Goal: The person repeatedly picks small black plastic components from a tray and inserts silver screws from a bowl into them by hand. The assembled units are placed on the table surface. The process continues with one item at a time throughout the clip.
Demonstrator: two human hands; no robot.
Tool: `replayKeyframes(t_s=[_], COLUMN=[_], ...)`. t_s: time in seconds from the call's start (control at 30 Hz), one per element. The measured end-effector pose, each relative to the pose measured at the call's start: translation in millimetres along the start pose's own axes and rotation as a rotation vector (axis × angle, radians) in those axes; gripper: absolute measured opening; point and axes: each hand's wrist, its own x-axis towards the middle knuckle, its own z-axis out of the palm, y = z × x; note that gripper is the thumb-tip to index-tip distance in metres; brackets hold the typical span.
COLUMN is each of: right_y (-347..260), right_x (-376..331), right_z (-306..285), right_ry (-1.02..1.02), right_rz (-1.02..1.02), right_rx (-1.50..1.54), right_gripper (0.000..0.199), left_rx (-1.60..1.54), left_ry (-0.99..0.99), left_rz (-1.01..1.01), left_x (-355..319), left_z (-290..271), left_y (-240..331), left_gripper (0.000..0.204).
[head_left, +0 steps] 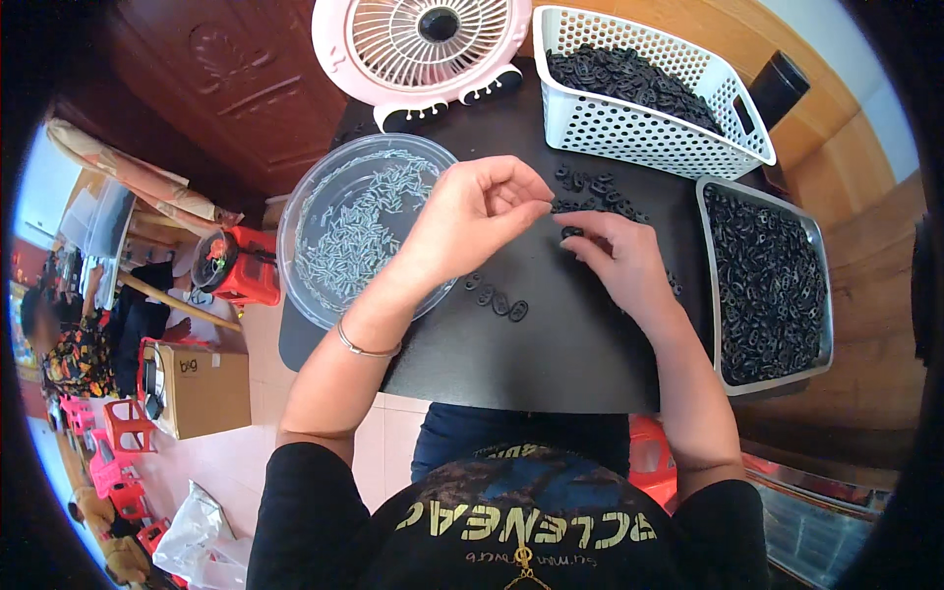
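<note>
Over the dark table my left hand [480, 211] is closed, thumb tip against fingertips. Whatever it pinches, if anything, is too small to make out. Close to those fingertips, my right hand [624, 258] grips a small black oval piece [570, 232] between thumb and fingers. Below the hands lies a short row of black oval pieces with holes [500, 301]. A loose pile of similar black pieces [585, 185] sits just beyond the fingers. Under my left forearm stands a round clear tub [295, 285] holding many small silvery screws or pins.
A white perforated basket [629, 138] heaped with black parts stands at the far right. Nearer, a metal tray [828, 324] is full of black pieces. The pink fan [344, 69] rises at the back. A black cylinder [779, 87] stands behind the basket. Another person [74, 339] is far left.
</note>
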Motion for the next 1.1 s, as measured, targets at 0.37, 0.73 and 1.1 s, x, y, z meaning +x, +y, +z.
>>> replayKeyframes(t_s=[0.37, 0.73, 1.1], right_y=[6.8, -2.0, -6.0], right_x=[-0.8, -2.8, -3.5], right_z=[0.2, 1.9, 13.1], right_ry=[0.033, -0.024, 0.196], right_rz=[0.091, 0.16, -0.121], right_rx=[0.181, 0.463, 0.374], right_gripper=[0.014, 0.011, 0.012], left_rx=[-0.456, -0.633, -0.828], left_ry=[0.024, 0.027, 0.013], left_rz=[-0.127, -0.179, -0.226], left_x=[-8.7, -9.7, -11.1], left_z=[16.4, 18.2, 21.1], left_y=[-22.9, -27.3, -27.7], left_gripper=[0.007, 0.01, 0.008])
